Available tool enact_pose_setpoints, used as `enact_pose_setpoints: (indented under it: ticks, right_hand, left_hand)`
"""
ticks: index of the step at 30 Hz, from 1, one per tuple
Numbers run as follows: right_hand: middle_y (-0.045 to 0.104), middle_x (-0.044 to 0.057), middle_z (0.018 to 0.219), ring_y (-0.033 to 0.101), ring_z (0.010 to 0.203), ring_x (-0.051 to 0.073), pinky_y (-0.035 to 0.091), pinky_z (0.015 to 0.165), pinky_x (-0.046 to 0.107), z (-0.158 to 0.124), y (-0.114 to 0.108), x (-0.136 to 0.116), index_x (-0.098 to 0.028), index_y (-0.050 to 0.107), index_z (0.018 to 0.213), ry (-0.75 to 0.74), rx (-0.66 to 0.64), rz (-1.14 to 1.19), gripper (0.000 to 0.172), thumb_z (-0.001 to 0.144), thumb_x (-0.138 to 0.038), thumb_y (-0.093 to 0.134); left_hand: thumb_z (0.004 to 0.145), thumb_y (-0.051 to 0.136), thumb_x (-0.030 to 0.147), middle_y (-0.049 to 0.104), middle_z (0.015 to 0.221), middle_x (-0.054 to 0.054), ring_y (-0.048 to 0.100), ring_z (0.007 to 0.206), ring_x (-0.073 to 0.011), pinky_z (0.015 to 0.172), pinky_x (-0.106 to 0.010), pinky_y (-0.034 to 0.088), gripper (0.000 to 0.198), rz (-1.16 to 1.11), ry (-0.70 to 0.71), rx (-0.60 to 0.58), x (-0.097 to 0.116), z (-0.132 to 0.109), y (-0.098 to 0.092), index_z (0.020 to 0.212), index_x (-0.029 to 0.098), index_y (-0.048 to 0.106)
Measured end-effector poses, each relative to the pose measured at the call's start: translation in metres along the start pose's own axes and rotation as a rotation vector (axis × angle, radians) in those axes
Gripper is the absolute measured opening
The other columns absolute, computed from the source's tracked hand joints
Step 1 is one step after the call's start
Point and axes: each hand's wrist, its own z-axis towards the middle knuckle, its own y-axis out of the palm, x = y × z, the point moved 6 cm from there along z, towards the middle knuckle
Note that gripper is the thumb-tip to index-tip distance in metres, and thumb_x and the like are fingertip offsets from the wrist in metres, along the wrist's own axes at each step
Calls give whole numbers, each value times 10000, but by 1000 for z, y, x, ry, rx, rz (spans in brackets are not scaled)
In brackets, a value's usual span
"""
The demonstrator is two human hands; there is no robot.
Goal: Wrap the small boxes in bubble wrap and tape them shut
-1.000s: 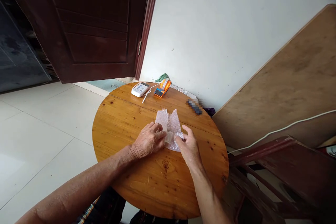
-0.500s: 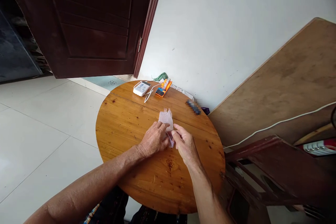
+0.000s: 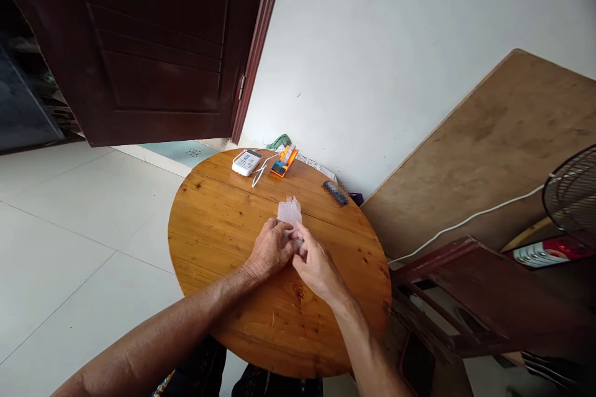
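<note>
A small piece of pinkish, see-through bubble wrap (image 3: 289, 209) lies on the round wooden table (image 3: 218, 223), with a pointed, uneven far edge. My left hand (image 3: 272, 245) rests on the table, its fingers and thumb closed on the left side of the wrap. From the right, my right hand (image 3: 316, 260) has its fingers curled over the near end, close against the left fingertips. Both hands cover that near end, and whether anything is inside the wrap cannot be made out.
Near the table's far edge are a white box-shaped device (image 3: 246, 162) with a white cable (image 3: 259, 175), an orange tape dispenser (image 3: 284, 161) and a dark, partly blurred long object (image 3: 336, 193). A wooden chair (image 3: 484, 298) and a fan (image 3: 572, 192) stand at right.
My right hand has moved left and inward, and its fingers now fold over the near end of the wrap. The left hand keeps its hold. The view has shifted slightly.
</note>
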Motion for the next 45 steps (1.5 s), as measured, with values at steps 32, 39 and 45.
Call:
enact_pose_setpoints:
  ticks: [32,39,45]
  right_hand:
    - [550,-47,489,411,391,80,244,352,189,87,11,93,-145,686,775,528,-95,598,249,599,-312,739]
    - [631,-20,595,543,578,129,409,543,237,99,18,92,-162,650,654,452,-80,653,219,508,-287,755]
    - [659,-11,693,550,647,149,428,615,262,87,-1,71,-181,635,751,341,16,711,288,589,-393,744]
  left_hand:
    - [748,530,75,593,1315,-63,525,1001,-252,910,-408,482,484,395,376,-26,24,-7,5,1194,221,650]
    - [758,511,79,693,1124,-74,547,963,-244,915,-400,481,458,345,360,-82,25,-4,5,1185,172,647]
    - [763,513,93,685,1036,-86,547,940,-246,905,-404,472,360,326,326,3,18,-3,4,1061,173,698]
